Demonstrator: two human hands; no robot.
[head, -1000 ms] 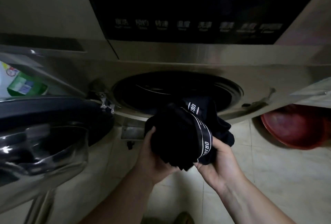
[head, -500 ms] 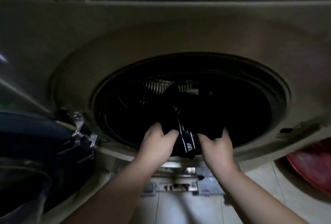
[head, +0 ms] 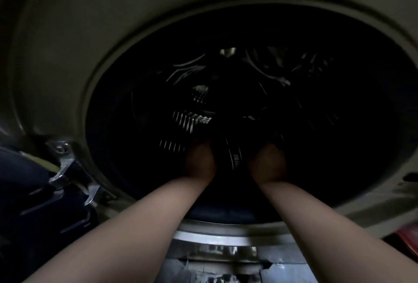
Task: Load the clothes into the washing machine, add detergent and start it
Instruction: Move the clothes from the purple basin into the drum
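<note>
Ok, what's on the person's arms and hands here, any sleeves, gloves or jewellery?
Nothing worn that shows. Both forearms are bare up to the frame's edge, with no sleeve or watch. The left hand and right hand look gloveless; the dim light hides any rings.

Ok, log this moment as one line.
load | left hand, right hand hold black banded garment | inside dark drum | not released

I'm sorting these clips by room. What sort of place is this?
Probably a home laundry corner. Both hands, left hand and right hand, are pushing a dark garment into the drum of a front-loading washing machine, its door hinge at the left.
</note>
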